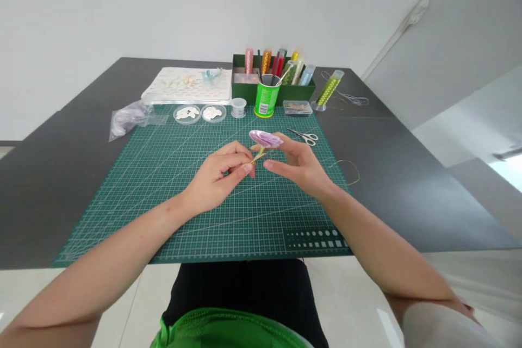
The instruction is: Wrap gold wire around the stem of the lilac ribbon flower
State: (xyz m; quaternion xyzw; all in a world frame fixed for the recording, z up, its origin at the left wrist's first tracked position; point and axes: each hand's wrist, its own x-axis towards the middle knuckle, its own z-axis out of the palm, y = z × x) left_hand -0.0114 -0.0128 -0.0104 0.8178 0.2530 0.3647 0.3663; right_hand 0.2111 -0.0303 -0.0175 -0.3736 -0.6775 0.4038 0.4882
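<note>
Above the middle of the green cutting mat (171, 174), my left hand (218, 176) pinches the thin yellowish stem of an artificial purple-and-white flower (266, 139) between thumb and fingers. The bloom tilts to the right over the stem. My right hand (304, 167) is beside it, thumb and index finger apart, with the index finger passing behind the petals. Whether that finger touches the flower cannot be made out. Just beyond my right hand lie small white-handled scissors (305, 136). A loose yellow-green thread (355, 171) curls on the table at the right.
At the back stands a dark green box (244, 91) with several thread tubes, behind a green can (267, 99) of tools. Two dishes of white pieces (187, 113), a small spool (238, 108), a clear case (297, 108), papers (163, 87), a plastic bag (129, 119) and a green thread tube (329, 88) lie around.
</note>
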